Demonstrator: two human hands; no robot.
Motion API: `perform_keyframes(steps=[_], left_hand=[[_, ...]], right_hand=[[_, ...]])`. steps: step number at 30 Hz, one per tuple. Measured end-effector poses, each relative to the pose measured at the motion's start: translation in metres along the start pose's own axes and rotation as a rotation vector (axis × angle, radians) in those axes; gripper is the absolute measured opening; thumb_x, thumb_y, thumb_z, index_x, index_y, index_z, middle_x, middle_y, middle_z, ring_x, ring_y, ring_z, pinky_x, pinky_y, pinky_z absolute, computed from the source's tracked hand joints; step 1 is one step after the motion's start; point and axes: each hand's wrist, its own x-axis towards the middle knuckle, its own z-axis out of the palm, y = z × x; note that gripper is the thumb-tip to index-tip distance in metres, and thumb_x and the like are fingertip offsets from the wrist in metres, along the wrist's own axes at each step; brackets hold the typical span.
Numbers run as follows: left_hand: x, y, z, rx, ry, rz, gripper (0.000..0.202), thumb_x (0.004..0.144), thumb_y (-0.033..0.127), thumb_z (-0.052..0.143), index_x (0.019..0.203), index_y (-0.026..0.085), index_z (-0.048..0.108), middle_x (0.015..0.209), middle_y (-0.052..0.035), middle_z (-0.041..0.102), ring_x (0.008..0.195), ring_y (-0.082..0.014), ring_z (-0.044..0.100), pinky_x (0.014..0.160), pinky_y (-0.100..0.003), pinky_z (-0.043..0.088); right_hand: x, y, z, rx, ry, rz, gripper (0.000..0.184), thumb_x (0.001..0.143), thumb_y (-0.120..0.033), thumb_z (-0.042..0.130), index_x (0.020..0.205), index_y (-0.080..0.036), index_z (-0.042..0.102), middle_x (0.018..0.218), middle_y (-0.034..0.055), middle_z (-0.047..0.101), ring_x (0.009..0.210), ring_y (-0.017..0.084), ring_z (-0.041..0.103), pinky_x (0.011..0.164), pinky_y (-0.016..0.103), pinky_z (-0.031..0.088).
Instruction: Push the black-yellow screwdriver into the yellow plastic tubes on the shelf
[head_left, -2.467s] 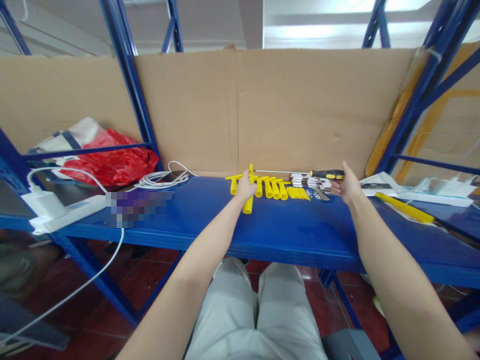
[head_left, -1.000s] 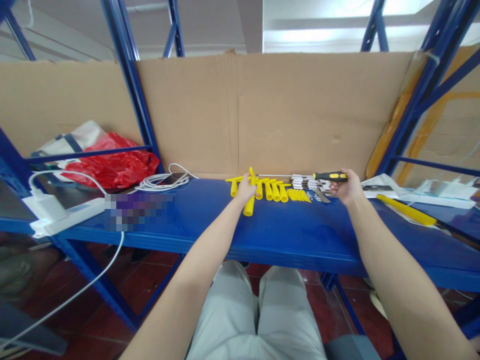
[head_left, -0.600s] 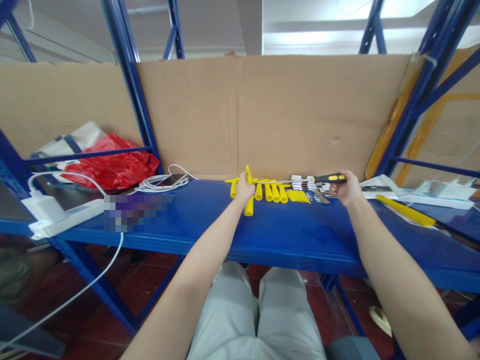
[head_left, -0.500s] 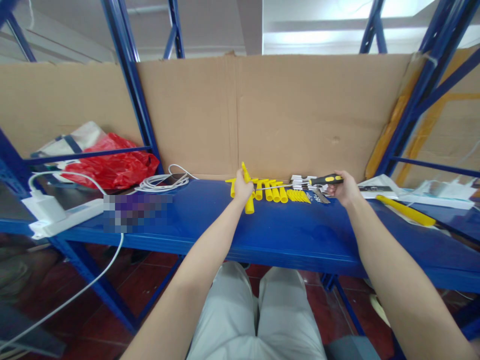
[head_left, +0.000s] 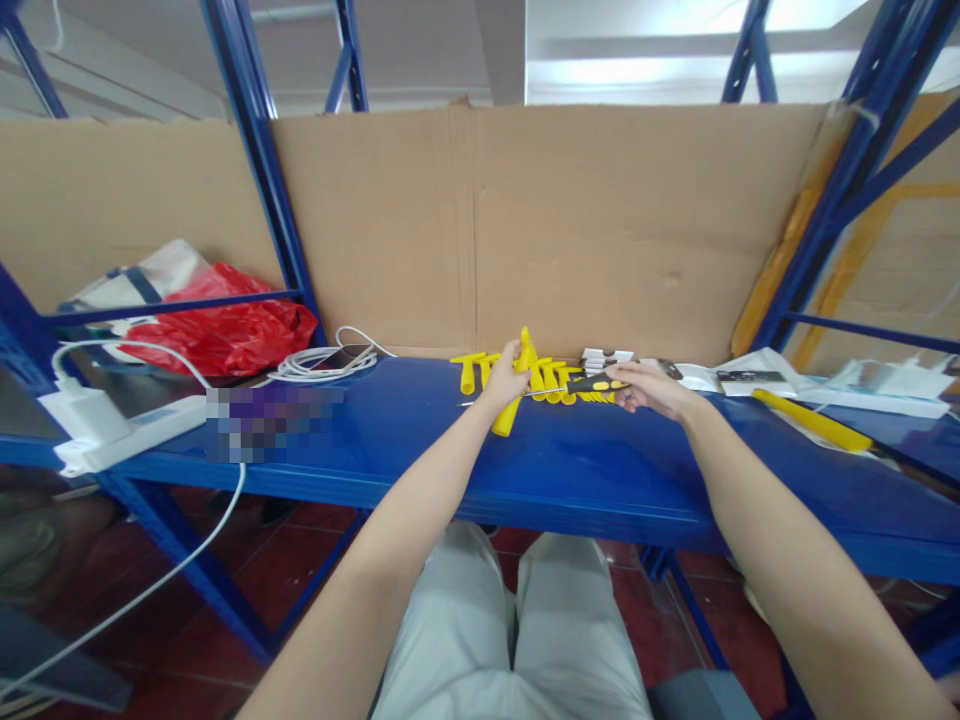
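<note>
My left hand (head_left: 510, 382) is closed around a yellow T-shaped plastic handle (head_left: 507, 416), its flat end up and its round grip slanting down toward me. My right hand (head_left: 646, 388) grips a screwdriver (head_left: 589, 384) by its black and yellow handle. The metal shaft points left and crosses at the held piece, with its tip showing left of my left hand. Whether the shaft goes through the yellow piece or passes behind it, I cannot tell. Similar yellow handles (head_left: 467, 376) lie in a row behind my hands. Small flat yellow pieces beside them are partly covered by my right hand.
White packets (head_left: 606, 357) lie against the cardboard wall (head_left: 600, 220). On the blue shelf (head_left: 585, 470) a long yellow-handled tool (head_left: 814, 422) rests at right. At left are a coiled white cable (head_left: 322, 368), a power strip (head_left: 142, 440) and a red plastic bag (head_left: 232, 315).
My right hand has moved left with the screwdriver, so its tip now sticks out beyond my left hand. My left hand has shifted slightly right and the yellow handle has tilted.
</note>
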Motion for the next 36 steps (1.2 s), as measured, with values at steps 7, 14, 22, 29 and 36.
perform_keyframes(steps=[7, 14, 22, 29, 36], left_hand=[[-0.004, -0.004, 0.007, 0.118, -0.180, 0.096, 0.070, 0.074, 0.004, 0.055, 0.142, 0.020, 0.048, 0.140, -0.0128, 0.057, 0.102, -0.0210, 0.069, 0.085, -0.033, 0.058], [-0.007, -0.002, 0.011, 0.183, -0.242, 0.225, 0.071, 0.074, 0.004, 0.056, 0.143, 0.019, 0.049, 0.142, -0.0116, 0.057, 0.124, -0.0252, 0.059, 0.101, -0.042, 0.051], [-0.012, -0.001, 0.018, 0.277, -0.274, 0.398, 0.064, 0.074, 0.005, 0.062, 0.134, 0.024, 0.059, 0.140, -0.0065, 0.059, 0.133, -0.0243, 0.052, 0.115, -0.041, 0.037], [-0.014, 0.002, 0.018, 0.276, -0.306, 0.372, 0.063, 0.074, 0.002, 0.059, 0.134, 0.021, 0.059, 0.141, -0.0071, 0.059, 0.131, -0.0244, 0.054, 0.113, -0.039, 0.040], [-0.011, 0.001, 0.019, 0.127, -0.276, 0.154, 0.070, 0.077, 0.005, 0.057, 0.144, 0.020, 0.048, 0.142, -0.0122, 0.056, 0.092, -0.0208, 0.071, 0.080, -0.034, 0.060]], right_hand=[[0.018, 0.026, 0.019, -0.432, -0.239, -0.304, 0.032, 0.055, -0.030, 0.084, 0.080, -0.021, 0.068, 0.084, 0.0019, 0.071, 0.077, 0.017, 0.064, 0.071, 0.029, 0.053], [0.024, 0.030, 0.027, -0.585, -0.070, -0.393, 0.019, 0.069, -0.035, 0.075, 0.075, -0.022, 0.064, 0.078, 0.0043, 0.069, 0.074, 0.020, 0.063, 0.077, 0.037, 0.051], [0.019, 0.014, 0.039, -0.456, 0.205, -0.552, 0.018, 0.074, -0.040, 0.069, 0.075, -0.024, 0.061, 0.072, 0.0034, 0.064, 0.072, 0.020, 0.059, 0.070, 0.034, 0.049], [0.016, 0.015, 0.042, -0.420, 0.197, -0.538, 0.014, 0.074, -0.036, 0.064, 0.071, -0.023, 0.059, 0.064, 0.0012, 0.059, 0.060, 0.016, 0.054, 0.056, 0.028, 0.043], [0.023, 0.017, 0.032, -0.426, 0.262, -0.479, 0.009, 0.073, -0.028, 0.063, 0.068, -0.024, 0.056, 0.059, 0.0000, 0.056, 0.056, 0.016, 0.051, 0.052, 0.026, 0.040]])
